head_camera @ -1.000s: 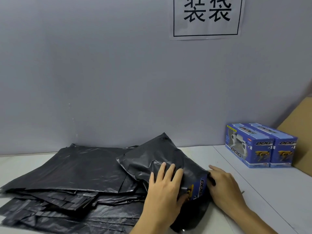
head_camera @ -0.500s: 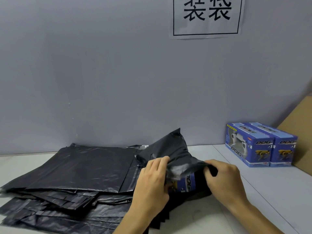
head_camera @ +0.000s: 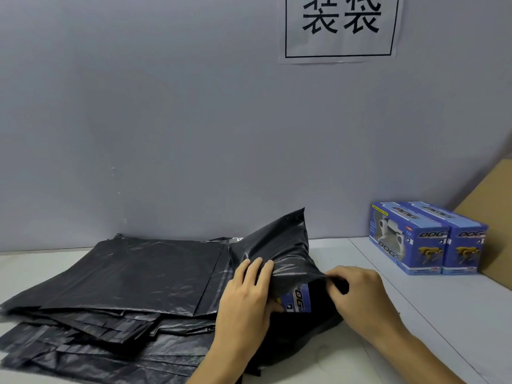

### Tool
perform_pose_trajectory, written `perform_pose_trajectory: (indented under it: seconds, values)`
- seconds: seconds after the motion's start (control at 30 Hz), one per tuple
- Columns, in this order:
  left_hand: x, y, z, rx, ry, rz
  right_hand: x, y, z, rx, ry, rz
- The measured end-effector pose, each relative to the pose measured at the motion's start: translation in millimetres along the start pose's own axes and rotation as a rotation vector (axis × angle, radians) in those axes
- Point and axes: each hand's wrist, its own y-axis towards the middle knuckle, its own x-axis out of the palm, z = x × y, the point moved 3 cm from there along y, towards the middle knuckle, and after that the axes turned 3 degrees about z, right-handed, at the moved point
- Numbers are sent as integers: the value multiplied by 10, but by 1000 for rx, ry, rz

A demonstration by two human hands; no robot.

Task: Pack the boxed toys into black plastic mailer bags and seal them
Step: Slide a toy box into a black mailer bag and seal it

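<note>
Head | left hand (head_camera: 246,297), right hand (head_camera: 357,295) pinch one mailer bag (head_camera: 279,250) | one box inside (head_camera: 300,299) | two boxes aside (head_camera: 426,238)

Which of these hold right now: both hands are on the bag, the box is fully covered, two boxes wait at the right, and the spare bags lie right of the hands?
1. Both hands hold the bag. True: the left hand and right hand grip its open edge.
2. The box inside is fully covered. False: its blue end shows at the bag's mouth.
3. Two boxed toys stand at the right. True, side by side by the wall.
4. The spare bags lie right of the hands. False: they are stacked on the left.
</note>
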Motion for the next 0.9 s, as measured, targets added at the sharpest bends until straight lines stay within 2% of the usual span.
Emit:
perform_pose_trajectory:
  seconds: [0.1, 0.2, 0.33, 0.5, 0.67, 0.77, 0.9]
  values:
    - [-36, 3, -15, -18, 16, 68, 48, -28, -135, -57, 36, -84]
    - [-60, 17, -17, -35, 21, 137, 41, -51, -288, -159, 54, -76]
    - [-75, 22, -76, -109, -38, 135, 17, -83, -449, -224, 183, -133]
    - [-26, 49, -203, -150, -185, 68, 27, -26, -197, -54, 48, -187]
    - [-74, 65, -295, -181, -184, -85, 13, -32, -88, 64, 54, -278]
    - [-148, 74, -330, -177, -176, -52, 68, -42, -159, 56, 175, -319]
    - [-129, 59, -300, -189, -203, 81, 184, -81, -180, 44, 224, -340]
